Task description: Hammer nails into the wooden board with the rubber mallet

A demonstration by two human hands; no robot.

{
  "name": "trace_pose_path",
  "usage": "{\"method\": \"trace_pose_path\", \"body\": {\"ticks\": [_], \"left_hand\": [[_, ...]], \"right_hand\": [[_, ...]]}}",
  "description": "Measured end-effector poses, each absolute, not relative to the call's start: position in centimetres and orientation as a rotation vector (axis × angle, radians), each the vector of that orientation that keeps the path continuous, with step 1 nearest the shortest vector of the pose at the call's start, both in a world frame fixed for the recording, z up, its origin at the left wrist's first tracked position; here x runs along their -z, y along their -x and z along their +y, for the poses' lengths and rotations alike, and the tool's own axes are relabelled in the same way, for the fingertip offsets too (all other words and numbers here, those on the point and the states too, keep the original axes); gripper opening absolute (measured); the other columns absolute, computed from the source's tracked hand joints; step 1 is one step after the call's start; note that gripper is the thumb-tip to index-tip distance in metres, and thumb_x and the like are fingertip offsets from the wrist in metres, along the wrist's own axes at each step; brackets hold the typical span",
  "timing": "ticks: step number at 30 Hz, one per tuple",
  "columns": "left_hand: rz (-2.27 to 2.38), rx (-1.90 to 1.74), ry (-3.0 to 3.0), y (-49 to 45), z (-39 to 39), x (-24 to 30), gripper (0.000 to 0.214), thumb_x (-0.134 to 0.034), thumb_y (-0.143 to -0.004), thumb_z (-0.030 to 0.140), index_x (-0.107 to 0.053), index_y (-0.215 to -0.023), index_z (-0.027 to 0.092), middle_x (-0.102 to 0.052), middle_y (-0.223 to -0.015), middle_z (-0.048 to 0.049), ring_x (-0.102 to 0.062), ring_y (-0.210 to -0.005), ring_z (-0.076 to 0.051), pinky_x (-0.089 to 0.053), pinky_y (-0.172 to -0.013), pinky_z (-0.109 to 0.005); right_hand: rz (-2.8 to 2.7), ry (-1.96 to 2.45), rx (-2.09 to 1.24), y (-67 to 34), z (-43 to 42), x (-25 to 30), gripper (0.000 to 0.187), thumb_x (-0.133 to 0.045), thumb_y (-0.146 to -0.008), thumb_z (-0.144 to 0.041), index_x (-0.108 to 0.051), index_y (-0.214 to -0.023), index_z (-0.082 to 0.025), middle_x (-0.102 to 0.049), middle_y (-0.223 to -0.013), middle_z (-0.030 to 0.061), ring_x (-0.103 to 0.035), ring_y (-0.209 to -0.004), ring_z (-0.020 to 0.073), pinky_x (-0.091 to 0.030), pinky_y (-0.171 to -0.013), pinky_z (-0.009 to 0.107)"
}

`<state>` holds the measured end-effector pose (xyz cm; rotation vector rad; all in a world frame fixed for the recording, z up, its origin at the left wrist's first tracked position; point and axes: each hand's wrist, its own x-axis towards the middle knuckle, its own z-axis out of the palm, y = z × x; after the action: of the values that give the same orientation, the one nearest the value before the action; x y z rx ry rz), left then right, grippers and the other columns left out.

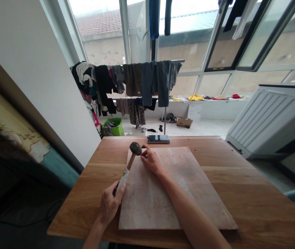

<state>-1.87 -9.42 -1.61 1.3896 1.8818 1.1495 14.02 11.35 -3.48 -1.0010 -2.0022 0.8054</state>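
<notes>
A pale wooden board (173,193) lies flat on a wooden table (253,186). My left hand (109,202) is wrapped round the handle of a mallet (130,162), whose dark round head hangs just above the board's far left corner. My right hand (151,160) rests on the board right beside the mallet head, fingers pinched together at a spot on the board. What the fingers pinch is too small to make out.
A phone (158,138) lies at the table's far edge. Beyond it stands a drying rack (137,81) hung with clothes, with a green basket (113,127) on the floor. A white slatted unit (272,117) stands to the right, a wall to the left.
</notes>
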Motion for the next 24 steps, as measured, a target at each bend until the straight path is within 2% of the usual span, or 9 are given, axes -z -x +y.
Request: {"method": "trace_pose_path", "body": {"ticks": [6,8,10,14,18,21,24], "left_hand": [[1.88,-1.098,-1.453,2.0,-9.4,1.7,0.047,-0.055,-0.088,0.059,-0.074,-0.096,0.016,-0.071,-0.071,-0.0023,-0.065,-0.065,-0.019,-0.049,-0.056,-0.022],[1.87,-1.097,-1.466,2.1,-9.4,1.7,0.046,-0.056,-0.088,0.058,-0.075,-0.099,0.017,-0.074,-0.08,-0.0032,-0.067,-0.071,-0.02,-0.051,-0.06,-0.022],[1.88,-1.108,-1.468,2.1,-9.4,1.8,0.046,-0.057,-0.088,0.057,-0.076,-0.101,0.017,-0.075,-0.083,-0.0034,-0.068,-0.072,-0.02,-0.052,-0.061,-0.022],[1.911,-1.111,-1.448,2.0,-9.5,1.9,0.049,-0.056,-0.087,0.059,-0.076,-0.102,0.017,-0.074,-0.076,-0.0035,-0.067,-0.067,-0.02,-0.051,-0.056,-0.022],[1.925,-1.109,-1.455,1.8,-9.5,1.5,0.051,-0.056,-0.087,0.06,-0.078,-0.101,0.015,-0.072,-0.069,-0.003,-0.066,-0.065,-0.02,-0.05,-0.055,-0.022],[1.922,-1.15,-1.459,1.8,-9.4,1.3,0.051,-0.057,-0.086,0.06,-0.079,-0.101,0.015,-0.071,-0.066,-0.0029,-0.066,-0.064,-0.02,-0.05,-0.055,-0.022],[1.922,-1.175,-1.452,1.8,-9.4,1.4,0.052,-0.059,-0.085,0.061,-0.079,-0.101,0.016,-0.071,-0.065,-0.0034,-0.066,-0.064,-0.021,-0.05,-0.055,-0.023]], "right_hand": [[-1.993,1.036,-0.77,-14.0,11.3,3.4,0.063,-0.059,-0.075,-0.002,-0.05,-0.135,-0.018,-0.075,-0.101,0.0082,-0.07,-0.084,0.0209,-0.05,-0.077,0.028],[-1.991,1.035,-0.758,-14.0,11.3,3.4,0.063,-0.059,-0.074,-0.001,-0.051,-0.135,-0.018,-0.074,-0.109,0.0099,-0.07,-0.088,0.022,-0.05,-0.079,0.028],[-1.989,1.032,-0.76,-14.0,11.4,3.4,0.064,-0.059,-0.074,-0.001,-0.051,-0.135,-0.019,-0.074,-0.108,0.0091,-0.07,-0.088,0.0219,-0.05,-0.078,0.027],[-1.978,1.023,-0.792,-14.0,11.5,3.8,0.066,-0.058,-0.073,0.0,-0.051,-0.135,-0.019,-0.074,-0.09,0.0044,-0.069,-0.077,0.0199,-0.05,-0.073,0.026],[-1.957,0.983,-0.84,-14.0,11.6,4.2,0.067,-0.059,-0.072,0.0,-0.051,-0.135,-0.019,-0.074,-0.085,0.002,-0.069,-0.073,0.0181,-0.053,-0.073,0.027],[-1.925,0.954,-0.889,-14.3,12.0,4.0,0.067,-0.061,-0.071,-0.003,-0.051,-0.134,-0.02,-0.075,-0.09,0.0022,-0.071,-0.077,0.0173,-0.055,-0.071,0.027],[-1.889,0.971,-0.897,-15.6,12.8,3.1,0.056,-0.061,-0.074,-0.008,-0.055,-0.129,-0.02,-0.075,-0.101,0.0057,-0.071,-0.087,0.0175,-0.057,-0.073,0.027]]}}
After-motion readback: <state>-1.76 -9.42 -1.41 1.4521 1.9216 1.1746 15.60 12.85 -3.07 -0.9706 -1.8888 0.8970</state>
